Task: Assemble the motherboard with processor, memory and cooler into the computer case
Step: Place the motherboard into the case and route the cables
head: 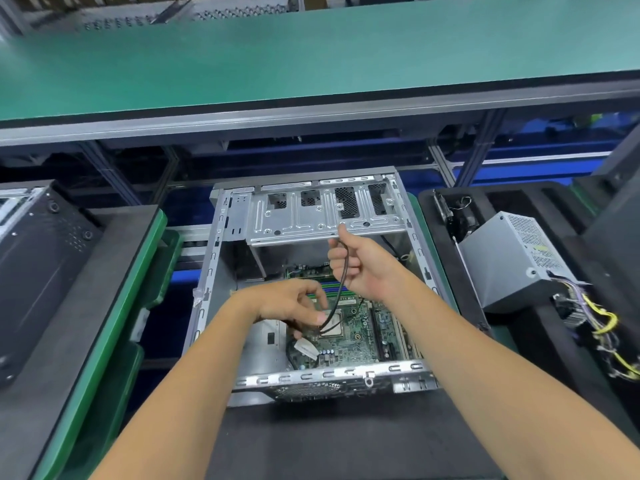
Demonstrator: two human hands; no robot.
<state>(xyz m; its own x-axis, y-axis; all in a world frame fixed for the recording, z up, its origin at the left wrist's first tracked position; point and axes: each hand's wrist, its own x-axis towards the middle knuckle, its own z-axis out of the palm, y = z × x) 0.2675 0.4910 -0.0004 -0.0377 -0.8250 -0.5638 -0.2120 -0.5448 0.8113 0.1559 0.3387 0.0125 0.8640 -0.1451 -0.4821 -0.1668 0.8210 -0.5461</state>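
An open grey computer case [221, 244] lies on a black pad in front of me. Inside it sits a green motherboard [360, 327] with a bare silver processor [334, 323] near its middle. A thin black cable [341, 282] runs between my hands above the board. My right hand [360, 268] grips its upper stretch just below the drive cage [311, 216]. My left hand [294, 303] pinches the lower end over the processor. A white connector [306, 348] hangs under my left hand. No cooler is in sight.
A grey power supply [509, 261] with yellow and black wires [602, 327] lies on the black pad at the right. Another dark case [38, 258] stands at the left on a green tray [138, 282]. A green-topped shelf [311, 64] spans the back.
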